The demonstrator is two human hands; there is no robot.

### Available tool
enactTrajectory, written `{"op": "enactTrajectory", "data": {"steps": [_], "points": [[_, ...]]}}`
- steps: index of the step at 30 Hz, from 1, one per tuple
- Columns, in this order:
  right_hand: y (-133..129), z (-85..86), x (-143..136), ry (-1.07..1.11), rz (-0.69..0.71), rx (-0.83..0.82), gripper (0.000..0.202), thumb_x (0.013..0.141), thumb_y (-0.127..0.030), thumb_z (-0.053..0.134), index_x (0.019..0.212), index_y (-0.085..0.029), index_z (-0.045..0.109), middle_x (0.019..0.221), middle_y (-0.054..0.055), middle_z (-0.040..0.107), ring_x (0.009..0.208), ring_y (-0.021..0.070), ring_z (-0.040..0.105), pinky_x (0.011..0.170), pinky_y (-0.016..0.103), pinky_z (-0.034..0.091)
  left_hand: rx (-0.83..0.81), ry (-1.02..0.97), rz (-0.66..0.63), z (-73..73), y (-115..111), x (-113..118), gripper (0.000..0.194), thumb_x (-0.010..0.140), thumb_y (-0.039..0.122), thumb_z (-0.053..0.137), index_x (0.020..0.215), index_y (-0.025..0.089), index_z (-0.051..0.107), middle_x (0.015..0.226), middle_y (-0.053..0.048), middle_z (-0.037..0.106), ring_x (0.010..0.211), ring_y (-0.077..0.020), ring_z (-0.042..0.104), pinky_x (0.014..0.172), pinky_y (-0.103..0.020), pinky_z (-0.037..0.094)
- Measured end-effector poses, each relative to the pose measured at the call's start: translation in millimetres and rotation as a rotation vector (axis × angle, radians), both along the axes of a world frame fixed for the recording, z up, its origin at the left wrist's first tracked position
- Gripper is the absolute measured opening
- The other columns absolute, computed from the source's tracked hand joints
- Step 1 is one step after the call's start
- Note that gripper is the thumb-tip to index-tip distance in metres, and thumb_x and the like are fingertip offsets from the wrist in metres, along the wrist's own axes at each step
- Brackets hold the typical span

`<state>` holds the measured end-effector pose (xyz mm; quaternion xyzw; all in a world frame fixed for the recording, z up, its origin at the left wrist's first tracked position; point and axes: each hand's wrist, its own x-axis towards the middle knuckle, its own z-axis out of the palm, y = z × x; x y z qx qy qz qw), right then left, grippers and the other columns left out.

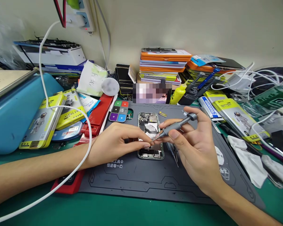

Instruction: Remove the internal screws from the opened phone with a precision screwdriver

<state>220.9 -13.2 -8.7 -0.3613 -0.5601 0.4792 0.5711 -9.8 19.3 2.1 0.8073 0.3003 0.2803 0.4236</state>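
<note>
One slim, tapered screwdriver point(175, 126) (grey)

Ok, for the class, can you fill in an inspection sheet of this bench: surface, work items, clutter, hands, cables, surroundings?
Surface: dark grey mat on a green tabletop.
Work items: opened phone lying on the mat, its inner parts exposed; grey screwdriver above it.
Clutter: yellow battery boxes at left and right; stacked boxes behind the mat.
Hands: right hand grips the screwdriver; left hand has its fingertips at the tip, but whether they pinch anything is unclear.
Cables: white cable crosses in front of the left forearm; more bunch at the far right.
Surroundings: pale wall, with a power strip at upper left; co-workers: nothing seen.
</note>
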Motion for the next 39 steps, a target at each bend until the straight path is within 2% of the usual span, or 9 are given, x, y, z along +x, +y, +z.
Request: {"op": "enactTrajectory", "data": {"steps": [5,9,15,21,30,39], "points": [[0.5,-0.4,1.2,-0.004,0.002,0.009,0.048,0.101,-0.025,0.071,0.138,-0.036,0.041,0.108,0.004,0.075,0.098,0.0201,0.079,0.079,0.035,0.073,0.002,0.002,0.025,-0.5,-0.6,-0.6,0.015,0.103,0.020,0.068,0.107,0.019,0.082,0.106,0.000,0.083,0.099,-0.0132,0.076,0.088,-0.017,0.055],[-1.9,1.0,0.2,-0.004,0.009,0.003,0.045,0.103,-0.023,0.067,0.138,-0.037,0.042,0.110,0.003,0.075,0.097,0.0185,0.079,0.081,0.033,0.072,0.024,0.027,0.040,-0.4,-2.0,-0.1,0.017,0.101,0.016,0.067,0.108,0.019,0.081,0.103,0.000,0.083,0.096,-0.0137,0.075,0.087,-0.019,0.055],[-5.8,4.2,-3.2,0.077,-0.001,-0.061,0.048,0.102,-0.021,0.069,0.138,-0.037,0.043,0.110,0.001,0.075,0.110,0.0175,0.076,0.086,0.030,0.070,0.036,0.041,0.044,-1.7,-1.2,-0.8,0.017,0.100,0.016,0.066,0.108,0.019,0.081,0.100,0.000,0.082,0.092,-0.0138,0.074,0.085,-0.019,0.055],[-5.1,4.3,-3.0,0.086,0.009,-0.065,0.048,0.101,-0.020,0.069,0.138,-0.038,0.044,0.109,0.001,0.076,0.104,0.0157,0.077,0.085,0.028,0.069,0.027,0.017,0.025,-1.9,0.1,-0.4,0.016,0.101,0.015,0.067,0.108,0.020,0.080,0.103,0.002,0.082,0.095,-0.0111,0.074,0.086,-0.015,0.054],[-3.5,5.7,-2.9,0.065,0.013,-0.093,0.049,0.101,-0.021,0.070,0.139,-0.037,0.044,0.105,0.000,0.076,0.090,0.0134,0.076,0.080,0.025,0.070,0.063,-0.020,-0.042,-1.8,0.2,-1.9,0.015,0.104,0.017,0.066,0.110,0.015,0.080,0.108,-0.001,0.083,0.101,-0.0097,0.075,0.092,-0.012,0.051],[-5.2,6.8,-3.0,0.057,0.003,-0.106,0.050,0.101,-0.022,0.070,0.141,-0.039,0.044,0.107,-0.001,0.076,0.087,0.0133,0.076,0.080,0.027,0.070,0.033,0.010,-0.026,-1.2,0.8,0.1,0.016,0.102,0.015,0.066,0.109,0.016,0.080,0.107,0.000,0.083,0.099,-0.0113,0.075,0.089,-0.015,0.053]]}}
